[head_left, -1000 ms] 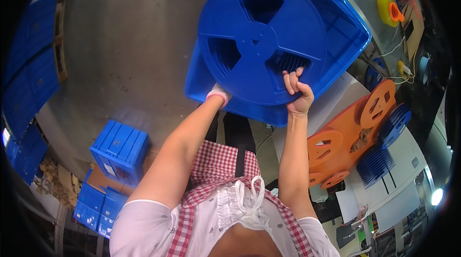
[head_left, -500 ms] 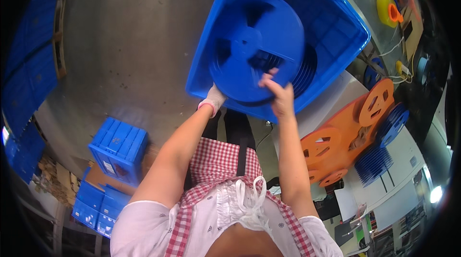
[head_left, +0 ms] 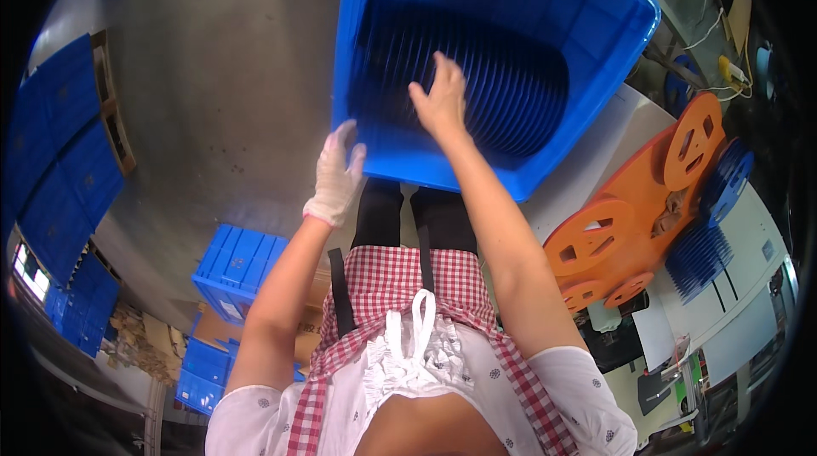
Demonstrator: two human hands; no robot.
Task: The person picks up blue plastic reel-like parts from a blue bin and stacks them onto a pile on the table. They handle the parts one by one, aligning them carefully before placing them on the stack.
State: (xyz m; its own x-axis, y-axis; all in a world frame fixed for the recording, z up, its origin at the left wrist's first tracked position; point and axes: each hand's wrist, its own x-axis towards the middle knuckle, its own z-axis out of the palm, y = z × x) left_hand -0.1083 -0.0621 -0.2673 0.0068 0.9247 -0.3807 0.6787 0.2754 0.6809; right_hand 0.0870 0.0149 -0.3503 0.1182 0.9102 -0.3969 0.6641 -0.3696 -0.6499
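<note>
Currently, the row of dark blue discs [head_left: 511, 90] lies inside the blue bin [head_left: 587, 39], its long axis running roughly from ten to four o'clock. The bare right hand [head_left: 443, 101], nearer, is over it, grip loose and empty; contact is unclear. From the gloved left hand [head_left: 335, 177], also unclenched and empty, the row lies toward two o'clock.

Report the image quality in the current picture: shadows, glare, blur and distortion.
Head view: the ribbed stack inside the blue bin sits in deep shadow, darkest toward its left end; head view: glare streaks the bin's right rim, and a bright patch at far left is washed out; head view: fisheye bending, black corners; the gloved left hand looks slightly soft.
</note>
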